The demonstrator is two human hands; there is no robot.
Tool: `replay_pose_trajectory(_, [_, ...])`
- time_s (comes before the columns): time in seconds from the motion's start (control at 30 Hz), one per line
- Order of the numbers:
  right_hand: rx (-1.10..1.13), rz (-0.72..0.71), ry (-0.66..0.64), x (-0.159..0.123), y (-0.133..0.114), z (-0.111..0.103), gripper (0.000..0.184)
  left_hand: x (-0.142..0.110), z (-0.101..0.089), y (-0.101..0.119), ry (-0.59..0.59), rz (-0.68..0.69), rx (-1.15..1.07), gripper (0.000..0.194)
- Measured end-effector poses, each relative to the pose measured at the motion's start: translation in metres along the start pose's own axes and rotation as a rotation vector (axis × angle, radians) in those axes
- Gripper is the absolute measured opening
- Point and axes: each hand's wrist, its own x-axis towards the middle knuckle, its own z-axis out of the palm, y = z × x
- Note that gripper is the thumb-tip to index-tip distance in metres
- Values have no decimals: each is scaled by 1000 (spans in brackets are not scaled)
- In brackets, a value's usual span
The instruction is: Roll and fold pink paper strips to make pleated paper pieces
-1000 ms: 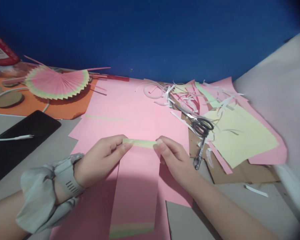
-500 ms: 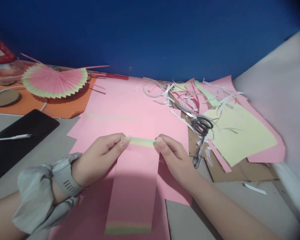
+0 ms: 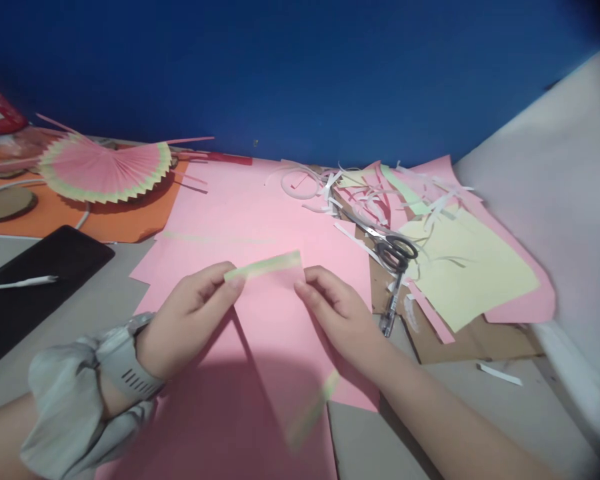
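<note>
so the strip [image 3: 280, 327] is sitting between the two hands, over the pink paper [image 3: 230, 200], and both its ends are showing green and yellow. its long axis is running from the hands back toward the person, slanting off to the right, and the near end is looking blurry. the left hand [image 3: 193, 303] is pinching the far left corner between thumb and fingers. the right hand [image 3: 337, 310] is touching the right long edge just below the far end, its thumb lying over the paper, but i can't tell if it's really gripping. the far end is tilting, right corner higher, and the near end is lying below the right hand, so that's the nearer one to it.

a grey strap [image 3: 125, 380] and scrunchie [image 3: 55, 400] are sitting behind the left hand.

further out on the right, scissors [image 3: 399, 253] and a pen [image 3: 391, 310] are lying by some scraps [image 3: 380, 200] and a yellow sheet [image 3: 473, 267]. over on the left, a pleated fan [image 3: 107, 173] is resting above an orange sheet [image 3: 145, 220], and a white cable [image 3: 30, 283] is crossing a black device [image 3: 45, 307].
</note>
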Motion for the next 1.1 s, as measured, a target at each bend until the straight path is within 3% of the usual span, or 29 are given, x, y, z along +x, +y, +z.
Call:
replay_pose_trajectory(0.07, [-46,-5,44,2,1,-5,20,-3,0,-1,-92,15,-27,30])
replay_pose_trajectory(0.1, [-79,-18,34,2,2,-7,20,-4,0,-1,-63,70,0,26])
replay_pose_trajectory(0.17, [-175,-93,-35,4,2,-9,22,-7,1,-2,96,296,149,15])
replay_pose_trajectory(0.23, [-322,-224,-114,5,2,-9,23,-9,4,-2,122,541,326,7])
replay_pose_trajectory(0.3, [-479,-347,-142,6,2,-8,26,-9,10,-2,-61,673,464,5])
replay_pose_trajectory(0.37, [-573,-409,-96,6,2,-8,31,-9,16,-4,-226,718,569,14])
replay_pose_trajectory(0.47, [-594,-410,29,5,3,-11,37,-8,22,-10,-304,746,752,39])
replay_pose_trajectory(0.53, [-600,-393,73,4,3,-12,38,-6,23,-15,-293,716,861,51])
replay_pose_trajectory(0.63, [-685,-362,23,1,2,-8,40,-3,21,-21,-178,622,969,48])
replay_pose_trajectory(0.73, [-820,-298,-73,-1,5,-1,53,-2,18,-23,-99,566,1030,51])
replay_pose_trajectory(0.93, [-898,-268,-122,-2,16,6,58,-4,15,-21,-258,670,1024,55])
replay_pose_trajectory(1.1, [-920,-288,-132,-2,17,4,59,-7,12,-23,-262,655,1064,57])
